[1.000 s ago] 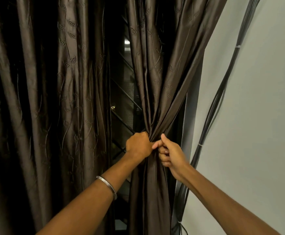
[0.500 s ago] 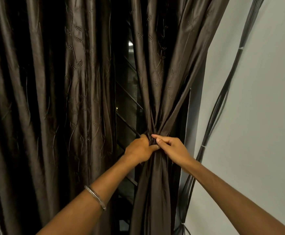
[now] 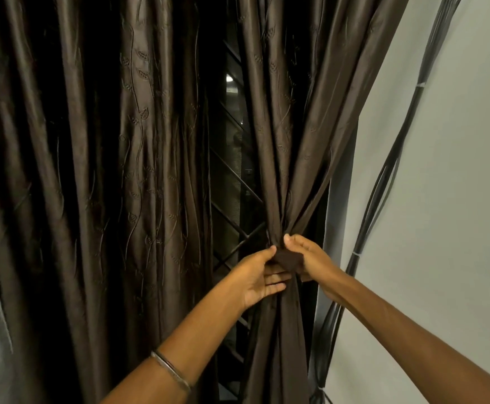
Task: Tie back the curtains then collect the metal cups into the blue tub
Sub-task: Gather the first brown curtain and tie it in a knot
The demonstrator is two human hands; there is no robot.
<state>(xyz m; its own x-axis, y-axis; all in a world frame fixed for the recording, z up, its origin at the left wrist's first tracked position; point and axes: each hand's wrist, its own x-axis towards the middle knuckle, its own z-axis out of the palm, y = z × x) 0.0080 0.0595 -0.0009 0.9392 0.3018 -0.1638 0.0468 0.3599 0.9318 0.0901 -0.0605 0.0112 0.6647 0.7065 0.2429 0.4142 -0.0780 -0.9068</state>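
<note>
The right brown curtain (image 3: 293,135) is gathered into a tight bunch at waist height. A dark brown tie-back band (image 3: 288,260) wraps that bunch. My left hand (image 3: 256,278) cups the bunch from the left, thumb on top and fingers underneath. From the right, my right hand (image 3: 310,259) grips the band and the gathered cloth. The left brown curtain (image 3: 98,185) hangs loose and straight. No metal cups or blue tub are in view.
Between the two curtains a dark window with a metal grille (image 3: 232,205) shows. A grey wall (image 3: 447,217) fills the right side, with a bundle of black cables (image 3: 383,182) running down it close to the curtain.
My left fist has loosened to a cupped grip, and both hands have shifted around the bunch. The dark tie-back band now shows between them. The camera moved slightly closer.
</note>
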